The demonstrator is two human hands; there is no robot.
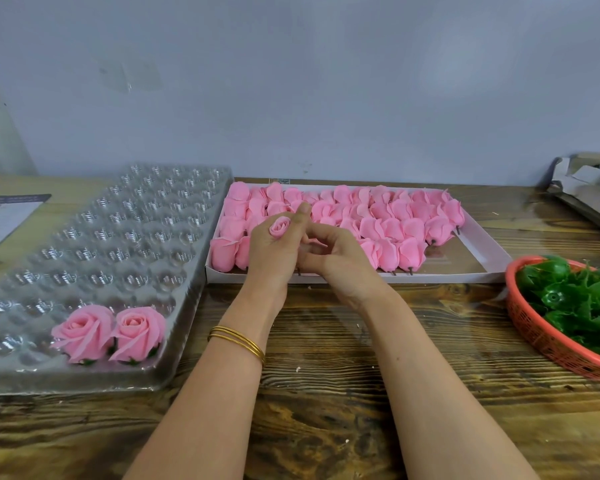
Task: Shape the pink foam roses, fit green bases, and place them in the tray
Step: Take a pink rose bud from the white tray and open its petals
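Grips a pink foam rose (pixel 279 227) in the left hand (pixel 274 252), fingers curled round it, bloom facing up, dead centre over the near wall of the white box (pixel 361 277). Pinches at the rose's lower petals with the right hand (pixel 342 263), thumb and forefinger curled, knuckles touching the left. Wears gold bangles (pixel 238 342) on the left wrist. At 12 o'clock, in the box, rows of pink buds (pixel 388 220) lying on their sides. At 9 o'clock, the clear tray (pixel 118 237); at 8, seated in its near cells, two finished roses (pixel 84 332) side by side, touching. At 3 o'clock, green bases (pixel 575 299) heaped in a red basket (pixel 541 337). Underneath, the wooden table (pixel 326 393).
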